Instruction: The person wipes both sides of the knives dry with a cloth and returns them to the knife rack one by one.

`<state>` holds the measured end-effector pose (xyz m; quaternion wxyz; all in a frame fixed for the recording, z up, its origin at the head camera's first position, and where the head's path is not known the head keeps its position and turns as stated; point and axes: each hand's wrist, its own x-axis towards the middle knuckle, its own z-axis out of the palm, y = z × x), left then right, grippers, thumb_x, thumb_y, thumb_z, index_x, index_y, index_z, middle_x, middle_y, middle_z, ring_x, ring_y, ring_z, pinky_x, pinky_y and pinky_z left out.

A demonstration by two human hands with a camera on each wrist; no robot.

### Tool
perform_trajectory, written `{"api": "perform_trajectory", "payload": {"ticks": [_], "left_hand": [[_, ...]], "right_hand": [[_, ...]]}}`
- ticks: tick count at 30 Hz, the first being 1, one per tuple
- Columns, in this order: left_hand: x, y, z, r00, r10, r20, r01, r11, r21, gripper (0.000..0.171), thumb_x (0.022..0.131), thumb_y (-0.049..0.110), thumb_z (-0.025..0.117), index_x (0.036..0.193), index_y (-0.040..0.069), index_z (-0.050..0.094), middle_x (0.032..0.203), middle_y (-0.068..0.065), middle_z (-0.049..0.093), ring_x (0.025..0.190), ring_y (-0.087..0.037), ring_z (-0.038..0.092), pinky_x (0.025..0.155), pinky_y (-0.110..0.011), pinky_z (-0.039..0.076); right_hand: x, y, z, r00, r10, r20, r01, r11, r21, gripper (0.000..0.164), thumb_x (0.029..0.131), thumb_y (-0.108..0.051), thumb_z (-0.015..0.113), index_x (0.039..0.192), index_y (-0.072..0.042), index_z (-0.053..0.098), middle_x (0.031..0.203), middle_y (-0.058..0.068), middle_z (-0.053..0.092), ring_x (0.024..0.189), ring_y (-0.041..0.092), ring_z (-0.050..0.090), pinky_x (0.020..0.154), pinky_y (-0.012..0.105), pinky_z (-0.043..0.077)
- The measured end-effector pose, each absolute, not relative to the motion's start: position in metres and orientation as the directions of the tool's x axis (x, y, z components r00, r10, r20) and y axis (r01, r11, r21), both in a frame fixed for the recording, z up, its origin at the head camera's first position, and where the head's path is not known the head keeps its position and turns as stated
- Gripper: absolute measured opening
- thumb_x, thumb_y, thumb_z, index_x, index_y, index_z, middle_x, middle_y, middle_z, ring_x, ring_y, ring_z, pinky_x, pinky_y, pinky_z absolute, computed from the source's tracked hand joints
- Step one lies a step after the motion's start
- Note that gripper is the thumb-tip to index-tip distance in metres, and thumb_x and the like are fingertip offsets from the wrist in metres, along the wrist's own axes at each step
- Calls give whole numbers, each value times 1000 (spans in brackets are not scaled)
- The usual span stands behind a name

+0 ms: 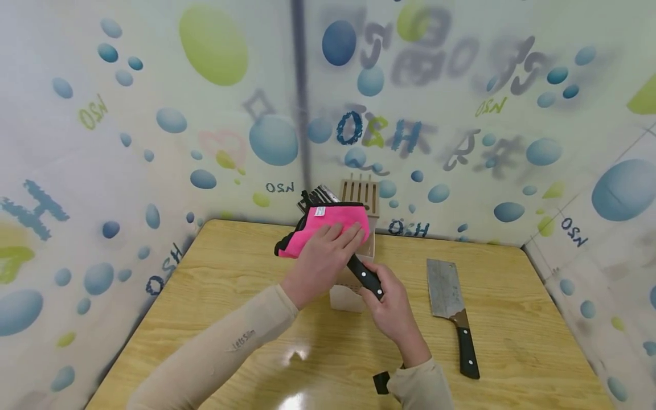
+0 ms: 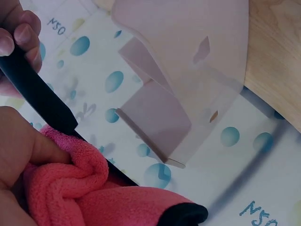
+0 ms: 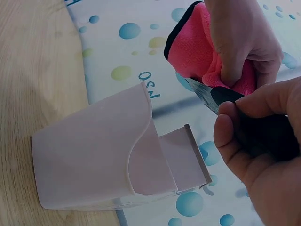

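My right hand (image 1: 392,304) grips the black riveted handle of a knife (image 1: 365,276), fingers and thumb wrapped round it. A pink cloth (image 1: 294,242) with black edging is folded over the blade, and my left hand (image 1: 323,259) holds it there, thumb on one side and fingers on the other. In the right wrist view a strip of grey blade (image 3: 200,92) shows below the cloth near the handle; the rest is mostly covered. Behind and below the hands stands a pale plastic knife holder (image 3: 89,155), partly hidden in the head view.
A cleaver (image 1: 447,290) with a black handle lies on the wooden table (image 1: 523,319) to the right. Beside the holder's back stands a slotted wooden piece (image 1: 360,196). A small black item (image 1: 381,382) is by the right sleeve. Patterned walls (image 1: 461,114) enclose the table's back and sides.
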<state>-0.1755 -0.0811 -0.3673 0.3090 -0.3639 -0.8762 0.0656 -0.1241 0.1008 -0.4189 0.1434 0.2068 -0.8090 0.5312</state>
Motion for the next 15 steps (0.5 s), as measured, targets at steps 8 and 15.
{"api": "perform_trajectory", "payload": {"ticks": [8, 15], "left_hand": [[-171, -79, -368, -538, 662, 521, 600, 736, -315, 57, 91, 15, 80, 144, 7, 60, 144, -8, 63, 117, -27, 64, 103, -40, 54], [-170, -84, -373, -546, 616, 567, 614, 755, -229, 54, 91, 6, 77, 143, 7, 62, 146, -8, 61, 122, -29, 64, 105, -41, 53]], "right_hand": [[-123, 101, -418, -884, -177, 433, -468, 314, -826, 45, 91, 10, 67, 135, 6, 59, 128, 21, 66, 96, 26, 65, 77, 29, 56], [-122, 99, -416, -939, -121, 323, -343, 219, -914, 44, 94, 8, 63, 137, 5, 57, 92, 15, 69, 80, 23, 67, 71, 25, 55]]}}
